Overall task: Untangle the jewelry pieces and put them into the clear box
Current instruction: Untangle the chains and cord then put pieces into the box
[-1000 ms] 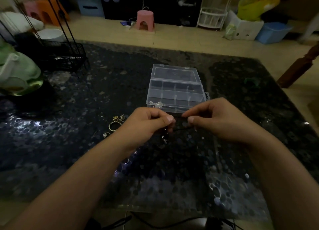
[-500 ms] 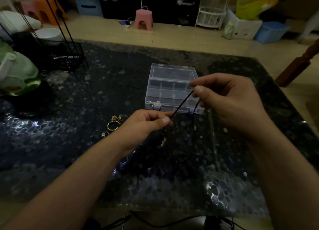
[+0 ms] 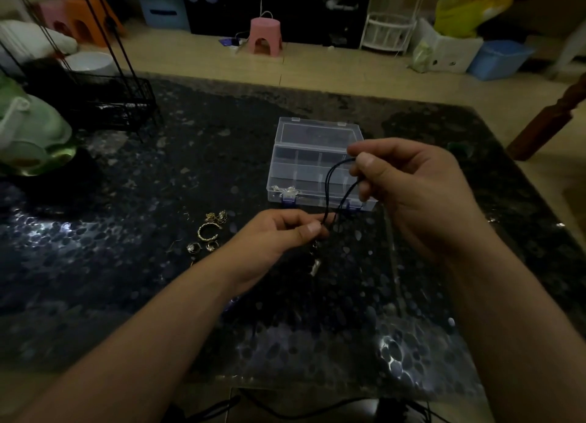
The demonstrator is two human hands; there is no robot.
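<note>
A black cord necklace (image 3: 333, 187) stretches between my two hands above the dark table. My left hand (image 3: 279, 235) pinches its lower end, and a small silvery pendant (image 3: 315, 267) dangles below that hand. My right hand (image 3: 409, 187) pinches the upper loop of the cord in front of the clear box (image 3: 317, 165). The box is open, with divided compartments and a small silvery piece (image 3: 285, 190) in its front left corner. A gold ring (image 3: 207, 231), gold earrings (image 3: 217, 216) and small rings (image 3: 201, 247) lie on the table left of my left hand.
A black wire rack (image 3: 104, 102) and a green lidded pot (image 3: 28, 137) stand at the table's far left. The dark patterned tabletop (image 3: 158, 295) has its near edge at the bottom. A wooden chair leg (image 3: 545, 118) stands beyond the right edge.
My hands were close together, then my right hand lifted up and to the right, drawing the black cord out into a loop. My left hand stayed low, pinching the cord.
</note>
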